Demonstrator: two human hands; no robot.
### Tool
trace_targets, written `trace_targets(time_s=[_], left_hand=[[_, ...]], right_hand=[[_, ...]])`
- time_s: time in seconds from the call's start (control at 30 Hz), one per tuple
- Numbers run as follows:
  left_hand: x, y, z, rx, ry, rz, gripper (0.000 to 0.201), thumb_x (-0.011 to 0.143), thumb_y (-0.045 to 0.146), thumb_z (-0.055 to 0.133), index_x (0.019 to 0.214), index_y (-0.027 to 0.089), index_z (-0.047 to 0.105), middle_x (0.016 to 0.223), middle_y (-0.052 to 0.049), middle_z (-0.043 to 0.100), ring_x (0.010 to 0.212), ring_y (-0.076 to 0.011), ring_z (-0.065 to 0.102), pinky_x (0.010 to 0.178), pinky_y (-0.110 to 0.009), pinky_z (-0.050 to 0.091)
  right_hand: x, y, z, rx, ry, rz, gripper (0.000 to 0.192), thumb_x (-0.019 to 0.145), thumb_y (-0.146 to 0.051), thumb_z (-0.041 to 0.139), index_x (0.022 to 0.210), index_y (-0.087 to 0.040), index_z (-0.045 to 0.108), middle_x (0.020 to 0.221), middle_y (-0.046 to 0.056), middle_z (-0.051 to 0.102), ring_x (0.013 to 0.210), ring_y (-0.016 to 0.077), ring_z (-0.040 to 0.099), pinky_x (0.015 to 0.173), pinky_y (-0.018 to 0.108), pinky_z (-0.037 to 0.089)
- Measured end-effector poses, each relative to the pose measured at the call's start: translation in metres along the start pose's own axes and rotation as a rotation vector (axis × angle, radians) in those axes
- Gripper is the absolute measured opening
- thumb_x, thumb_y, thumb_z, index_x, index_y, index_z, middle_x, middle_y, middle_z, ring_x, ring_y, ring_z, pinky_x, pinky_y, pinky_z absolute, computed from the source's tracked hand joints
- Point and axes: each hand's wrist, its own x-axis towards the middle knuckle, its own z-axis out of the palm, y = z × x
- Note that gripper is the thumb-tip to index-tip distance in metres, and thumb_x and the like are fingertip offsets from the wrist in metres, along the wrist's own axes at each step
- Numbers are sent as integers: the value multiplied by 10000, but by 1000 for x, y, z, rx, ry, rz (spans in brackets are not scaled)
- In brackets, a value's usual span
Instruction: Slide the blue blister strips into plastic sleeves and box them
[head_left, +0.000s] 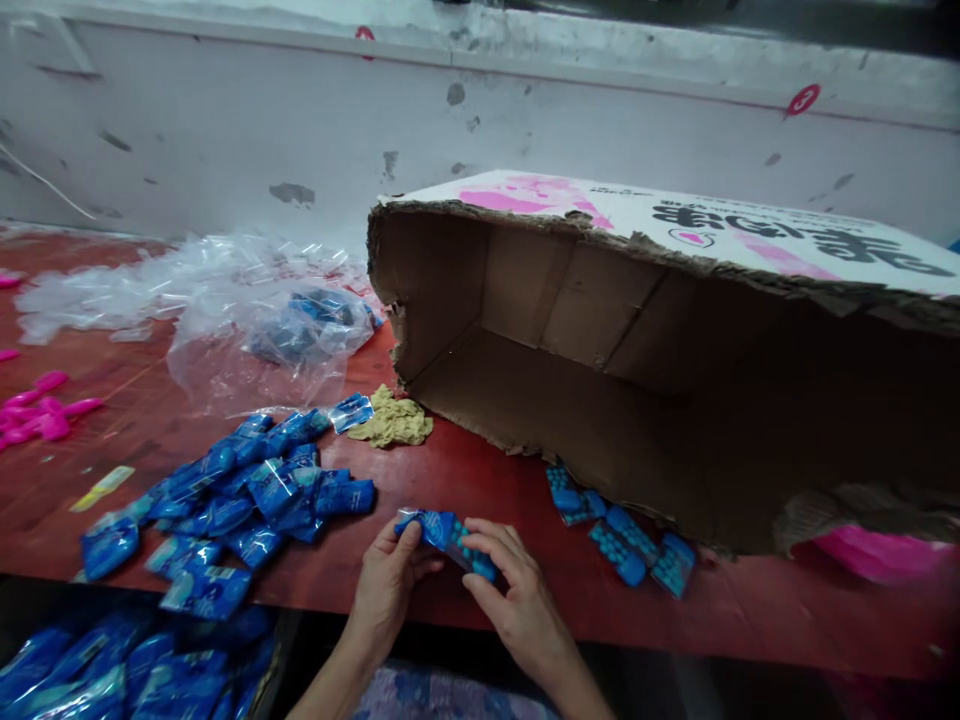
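Above the front edge of the red table, a small blue packet (pixel 435 526) with a see-through end full of blue beads is held between my two hands. My left hand (pixel 386 585) pinches its printed left end, thumb on top. At the beaded right end, my right hand (pixel 521 600) has its thumb below and fingers above, curled around it. Left of my hands lies a heap of glossy blue packets (pixel 274 485). To the right, several beaded blue packets (pixel 619 545) lie by the lower edge of the carton.
A torn-edged cardboard carton (pixel 600 390) lies on its side, its opening facing me. Clear plastic bags (pixel 217 290) and a crumpled yellowish lump (pixel 394 418) lie left of it. Pink pieces (pixel 49 415) sit far left. More blue packets (pixel 97 670) fill a container below the table edge.
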Motion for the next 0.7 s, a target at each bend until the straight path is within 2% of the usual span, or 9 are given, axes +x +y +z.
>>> trace_targets(time_s=[0.17, 0.37, 0.57, 0.7], left_hand=[[-1, 0, 3, -7, -25, -26, 371, 542, 318, 774, 796, 151, 562, 697, -19, 679, 604, -187, 647, 492, -264, 525], [-2, 0, 4, -49, 35, -38, 376, 532, 309, 778, 780, 152, 542, 676, -19, 678, 563, -154, 631, 475, -229, 515], [-2, 1, 1, -46, 13, -30, 377, 549, 313, 770, 799, 160, 533, 689, -12, 675, 587, -153, 635, 488, -228, 519], [-3, -2, 3, -25, 9, -39, 399, 527, 322, 780, 804, 155, 547, 684, -12, 672, 575, -161, 633, 485, -244, 520]], right_hand=[[-1, 1, 0, -2, 14, 10, 334, 747, -63, 519, 1021, -245, 575, 1140, 39, 574, 1074, 179, 507, 943, 332, 408], [-1, 0, 3, 34, 8, 33, 324, 738, -65, 527, 1003, -244, 581, 1132, 36, 577, 1074, 176, 512, 950, 324, 403], [0, -2, 2, 37, -2, 48, 309, 747, -56, 528, 989, -240, 583, 1137, 37, 573, 1076, 177, 507, 938, 323, 415], [-1, 1, 3, -47, 23, -23, 338, 759, -53, 509, 1033, -240, 568, 1138, 43, 574, 1066, 183, 512, 921, 334, 442]])
